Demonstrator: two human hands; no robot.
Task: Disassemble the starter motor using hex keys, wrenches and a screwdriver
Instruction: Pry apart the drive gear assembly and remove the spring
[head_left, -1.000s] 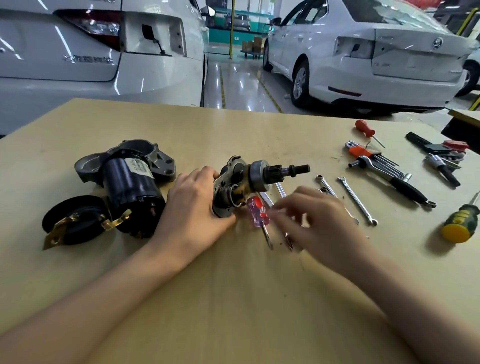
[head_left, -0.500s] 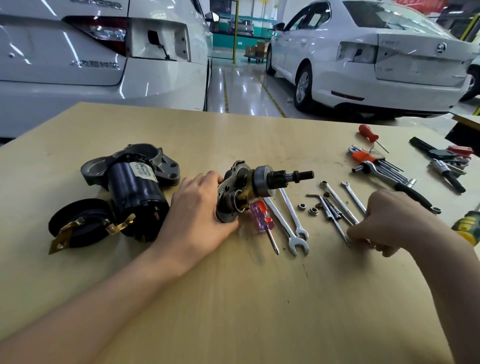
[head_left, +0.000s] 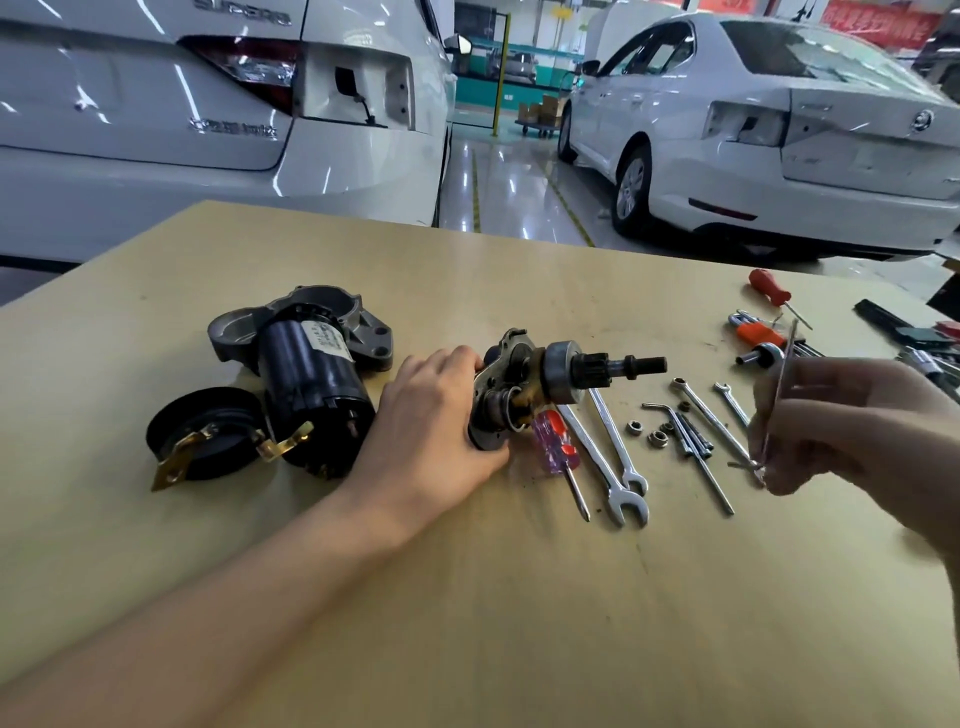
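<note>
Left hand (head_left: 431, 426): fingers curled round starter motor core (head_left: 540, 389), mid-table (head_left: 467, 597) | Right hand (head_left: 852, 421): pinches slim wrench (head_left: 779, 384), raised near right edge | Motor housing (head_left: 306, 374): toward left edge | Loose wrenches (head_left: 618, 457): between hands

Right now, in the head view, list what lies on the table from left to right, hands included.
Black round cap → black motor housing → left hand gripping the gear and shaft assembly → purple-handled screwdriver → two larger wrenches → loose nuts → hex key → right hand holding a thin wrench.
</note>
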